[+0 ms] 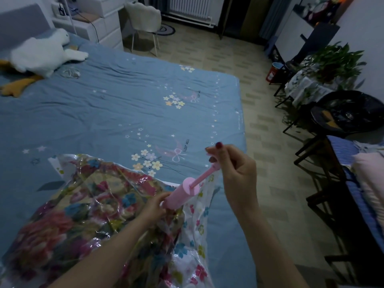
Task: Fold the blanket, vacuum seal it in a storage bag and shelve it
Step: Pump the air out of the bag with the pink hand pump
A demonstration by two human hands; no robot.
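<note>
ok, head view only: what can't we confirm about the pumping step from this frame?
- Valve: where the pink plastic hand pump meets the clear flower-printed storage bag is hidden by the left hand.
- Pump handle: covered by the right hand's grip, fingertips motion-blurred.
- Bag's zip seal: near end cut off by the bottom edge.
- Folded floral blanket: fold unreadable through plastic glare and dim light.

One pump (182, 194), one bag (93, 204), two hands (232, 169).

A floral blanket (68, 217) lies sealed inside a crinkled clear storage bag (193, 242), a pink hand pump (180, 194) standing tilted on it.
</note>
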